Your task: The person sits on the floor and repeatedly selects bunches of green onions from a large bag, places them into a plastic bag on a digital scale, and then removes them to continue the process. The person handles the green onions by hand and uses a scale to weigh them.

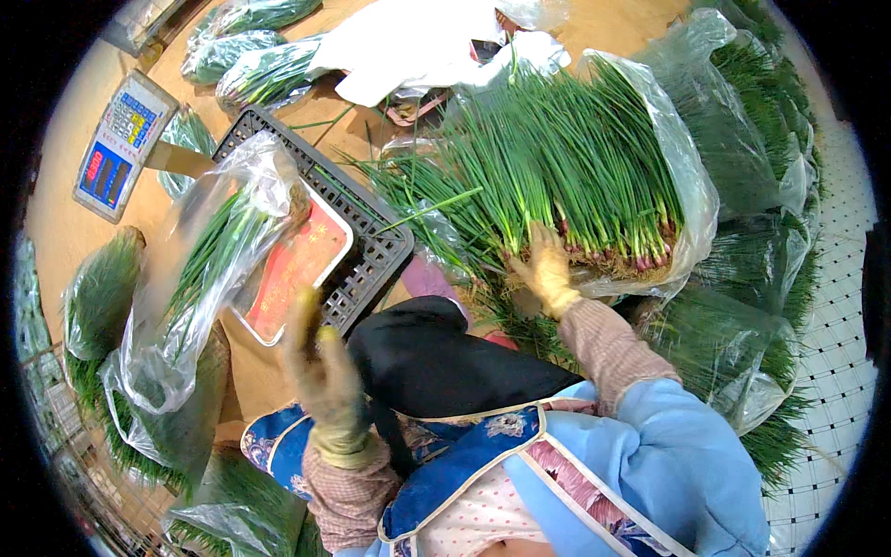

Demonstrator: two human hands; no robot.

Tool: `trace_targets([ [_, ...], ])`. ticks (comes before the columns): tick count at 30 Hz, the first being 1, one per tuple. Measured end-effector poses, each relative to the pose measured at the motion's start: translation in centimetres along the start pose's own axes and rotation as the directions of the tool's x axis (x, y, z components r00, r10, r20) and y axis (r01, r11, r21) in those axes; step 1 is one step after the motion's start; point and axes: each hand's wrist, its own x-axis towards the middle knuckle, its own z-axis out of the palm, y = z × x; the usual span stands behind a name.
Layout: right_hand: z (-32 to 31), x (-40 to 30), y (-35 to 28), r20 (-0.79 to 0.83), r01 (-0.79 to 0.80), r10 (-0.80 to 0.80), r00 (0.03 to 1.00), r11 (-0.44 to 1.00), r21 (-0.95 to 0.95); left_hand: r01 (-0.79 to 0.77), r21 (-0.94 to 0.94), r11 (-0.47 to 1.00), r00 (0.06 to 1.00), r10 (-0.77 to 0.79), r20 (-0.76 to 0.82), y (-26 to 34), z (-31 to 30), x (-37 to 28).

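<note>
My right hand (548,270), in a yellowish glove, touches the root end of a large pile of green onions (557,160) with purplish bulbs, which lies on an opened clear plastic bag (686,160). Whether its fingers grip any stalks cannot be told. My left hand (324,362), gloved and blurred, is raised with its fingers apart and nothing in it. Beyond it, a clear bag of green onions (216,257) lies across a red tray with a white rim (306,257) at a black plastic crate (376,230).
A digital scale display (125,146) stands at the left beside the crate. Bagged green onions (104,299) lie along the left, more bags (738,334) along the right, and several (268,69) at the back. White sheeting (411,42) lies at the top centre. Tiled floor (828,313) shows far right.
</note>
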Motion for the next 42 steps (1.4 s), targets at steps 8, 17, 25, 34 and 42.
trace_targets([
  [8,3.4,1.6,0.2,-0.071,-0.159,0.150,0.986,0.977,-0.144,-0.283,0.073,0.956,0.890,0.233,0.391,3.8,6.8,-3.9],
  [17,1.3,0.0,6.1,-0.136,-0.157,0.184,0.973,0.970,0.187,-0.296,-0.028,0.955,0.787,0.261,0.559,5.8,14.4,-3.6],
  [25,-0.7,1.0,6.1,0.204,-0.317,0.270,0.941,0.916,0.248,0.276,0.328,0.903,0.453,-0.423,0.785,-0.9,20.0,-3.6],
  [34,-8.8,1.4,6.8,0.361,-0.439,0.264,0.894,0.362,0.822,0.670,0.107,0.734,0.473,-0.534,0.701,-3.1,26.5,-1.9],
  [42,-9.0,-0.7,4.8,0.215,-0.257,0.141,0.966,0.473,0.843,0.896,-0.218,0.388,0.433,-0.646,0.629,-7.6,29.4,-1.1],
])
